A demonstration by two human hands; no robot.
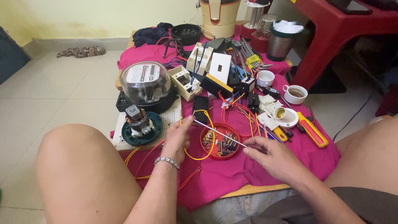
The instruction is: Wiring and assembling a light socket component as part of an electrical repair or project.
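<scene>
Thin metal rod [219, 133] is stretching between the two hands above a pink cloth [232, 172], crossing over a red round tray of small parts [219, 142]; the left hand [176, 139] is pinching its upper-left end, fingers closed together on it, with a beaded bracelet [167, 161] sitting on that wrist; the right hand [273, 155] is gripping the lower-right end, thumb and fingers pressed together around the rod, near the tray's right rim. A yellow wire [203, 137] is looping from beside the left hand down around the tray's left side; red wires [244, 114] are running across the cloth just behind the tray. A black box-shaped part [200, 108] is lying just above the left hand; a clear-domed electric meter [146, 85] is standing further left on a white perforated board [172, 116], with a small motor on a green round base [140, 124] in front of it. To the right, an orange-handled screwdriver [313, 130] is lying on the cloth near a white lamp holder [284, 116]; a white cup [295, 93] with dark liquid and a second white cup [265, 77] are sitting behind them. A red plastic table [340, 29] is standing at the far right; the person's bare knees are framing the cloth on both sides.
</scene>
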